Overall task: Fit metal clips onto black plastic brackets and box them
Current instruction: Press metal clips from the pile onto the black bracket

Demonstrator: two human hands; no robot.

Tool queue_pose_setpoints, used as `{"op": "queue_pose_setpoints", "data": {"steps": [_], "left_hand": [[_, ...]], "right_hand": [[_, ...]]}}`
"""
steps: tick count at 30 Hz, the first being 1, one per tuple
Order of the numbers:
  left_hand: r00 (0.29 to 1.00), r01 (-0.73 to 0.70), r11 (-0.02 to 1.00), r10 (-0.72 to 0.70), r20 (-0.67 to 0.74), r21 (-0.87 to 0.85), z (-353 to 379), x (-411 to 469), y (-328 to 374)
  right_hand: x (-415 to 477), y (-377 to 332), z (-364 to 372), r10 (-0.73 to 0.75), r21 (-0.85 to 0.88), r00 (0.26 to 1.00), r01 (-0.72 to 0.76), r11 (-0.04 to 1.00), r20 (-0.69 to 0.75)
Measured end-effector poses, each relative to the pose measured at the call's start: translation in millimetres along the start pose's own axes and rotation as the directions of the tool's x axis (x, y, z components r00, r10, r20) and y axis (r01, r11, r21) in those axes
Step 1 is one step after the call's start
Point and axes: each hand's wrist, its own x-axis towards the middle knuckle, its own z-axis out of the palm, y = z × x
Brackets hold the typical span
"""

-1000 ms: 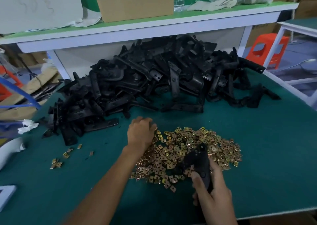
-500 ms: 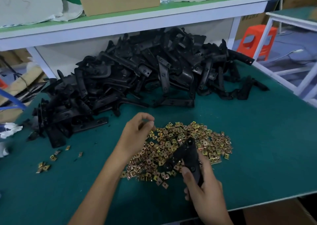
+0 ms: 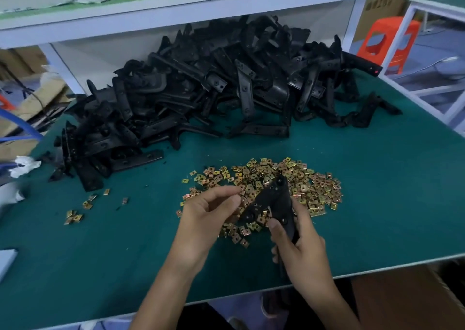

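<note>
A heap of small gold metal clips (image 3: 297, 178) lies on the green table (image 3: 390, 203) in front of me. My right hand (image 3: 302, 251) grips the lower end of a black plastic bracket (image 3: 273, 198), holding it tilted over the clips. My left hand (image 3: 206, 214) is raised just left of the bracket, thumb and fingertips pinched together on a clip that the fingers mostly hide. A big pile of black brackets (image 3: 214, 90) fills the back of the table.
A few stray clips (image 3: 75, 216) lie at the left. A white shelf (image 3: 176, 15) overhangs the bracket pile. An orange stool (image 3: 387, 42) and a white table frame (image 3: 432, 83) stand to the right. A brown cardboard box (image 3: 407, 302) sits below the table's front edge.
My left hand has lifted out of the clip heap and come back toward the bracket with its fingertips pinched. The right hand keeps hold of the bracket. My view has tilted down.
</note>
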Motion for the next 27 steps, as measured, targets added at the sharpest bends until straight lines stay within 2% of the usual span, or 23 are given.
{"op": "queue_pose_setpoints", "data": {"steps": [10,18,27], "left_hand": [[0.999,-0.029,0.998,0.030,-0.015,0.047,7,-3,-1],[0.995,-0.098,0.982,0.101,-0.010,0.161,5,0,-1],[0.997,-0.075,0.982,0.080,-0.019,0.175,6,-4,2]], "right_hand": [[3,6,1,-0.087,-0.037,0.996,0.087,0.995,0.009],[5,9,1,-0.072,-0.027,0.997,0.073,0.997,0.010],[6,11,2,-0.048,-0.100,0.998,0.052,0.994,0.042]]}}
